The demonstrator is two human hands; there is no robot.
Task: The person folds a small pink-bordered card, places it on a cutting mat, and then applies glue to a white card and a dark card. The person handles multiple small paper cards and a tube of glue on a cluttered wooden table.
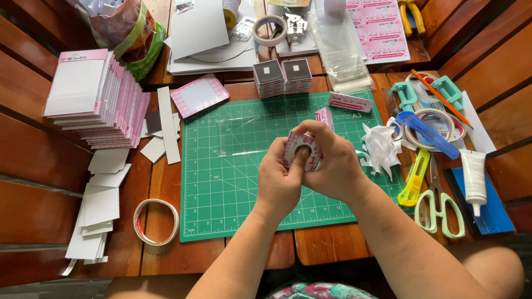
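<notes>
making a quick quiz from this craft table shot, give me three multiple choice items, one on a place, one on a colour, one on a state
1. Where do the scissors lie?
A. right of the cutting mat
B. on the card stack
C. left of the mat

2. What colour is the cutting mat?
A. blue
B. green
C. red

3. How is the small pink patterned card piece held?
A. lying loose
B. left hand only
C. between both hands

Answers: 1 A, they lie by the mat's right edge. 2 B, a gridded green surface. 3 C, the right hand grips it too.
</notes>
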